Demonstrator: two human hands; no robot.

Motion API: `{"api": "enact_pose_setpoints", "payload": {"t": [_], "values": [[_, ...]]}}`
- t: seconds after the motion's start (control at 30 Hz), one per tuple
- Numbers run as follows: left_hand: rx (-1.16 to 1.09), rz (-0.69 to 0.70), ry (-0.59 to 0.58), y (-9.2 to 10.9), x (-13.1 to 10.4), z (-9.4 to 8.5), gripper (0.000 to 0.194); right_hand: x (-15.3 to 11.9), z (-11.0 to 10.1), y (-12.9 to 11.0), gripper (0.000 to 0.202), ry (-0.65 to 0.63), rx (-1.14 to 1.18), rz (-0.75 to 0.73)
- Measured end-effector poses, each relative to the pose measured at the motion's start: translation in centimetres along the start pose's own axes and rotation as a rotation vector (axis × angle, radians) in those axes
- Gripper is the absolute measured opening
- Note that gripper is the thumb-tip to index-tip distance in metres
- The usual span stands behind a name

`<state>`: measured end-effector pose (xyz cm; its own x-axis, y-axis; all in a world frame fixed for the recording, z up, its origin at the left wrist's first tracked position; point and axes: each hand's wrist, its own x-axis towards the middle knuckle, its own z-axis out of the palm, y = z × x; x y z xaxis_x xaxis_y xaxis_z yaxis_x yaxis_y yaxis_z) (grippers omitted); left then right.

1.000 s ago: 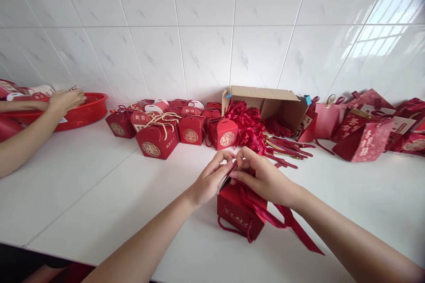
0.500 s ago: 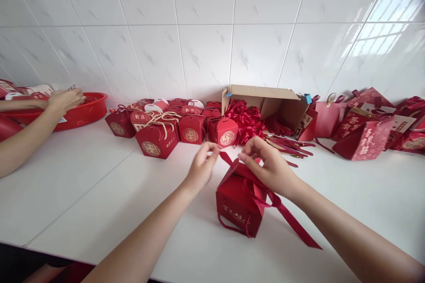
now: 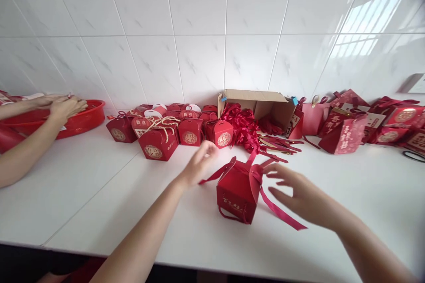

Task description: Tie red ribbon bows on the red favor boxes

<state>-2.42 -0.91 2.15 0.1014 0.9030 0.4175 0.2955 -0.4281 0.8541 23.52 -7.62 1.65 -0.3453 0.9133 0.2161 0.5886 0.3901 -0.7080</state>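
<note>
A red gift box (image 3: 234, 185) with gold lettering and a twisted cord handle stands upright on the white table before me. Its top flaps are up, and a dark red satin ribbon (image 3: 282, 214) runs through them, the tails hanging to both sides. Just right of the box, my right hand (image 3: 295, 188) is open, fingers spread, with nothing in it. My left hand (image 3: 198, 163) hovers to the upper left, above the left ribbon tail (image 3: 214, 174). Its slightly blurred fingers look loosely curled and apart, holding nothing.
Several finished-looking red boxes (image 3: 158, 141) stand at the back. Beside them lie ribbon bows (image 3: 241, 124), a cardboard carton (image 3: 254, 95) and flat ribbon strips (image 3: 277, 146). Red bags (image 3: 345, 135) are piled right. At left, another person's hands (image 3: 68, 108) work over a red basin (image 3: 94, 112).
Both my hands have come away from the ribbon at the box top, the right one spreading to the right. The box's flaps stand further apart, and the ribbon's left tail now hangs out leftward.
</note>
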Motion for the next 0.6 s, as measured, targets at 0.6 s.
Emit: {"api": "enact_pose_setpoints", "payload": {"t": [0.6], "values": [[0.016,-0.406,-0.28,3.9,-11.0,-4.1,0.032,-2.2,5.6,0.3,0.016,0.141,0.347,-0.13]]}}
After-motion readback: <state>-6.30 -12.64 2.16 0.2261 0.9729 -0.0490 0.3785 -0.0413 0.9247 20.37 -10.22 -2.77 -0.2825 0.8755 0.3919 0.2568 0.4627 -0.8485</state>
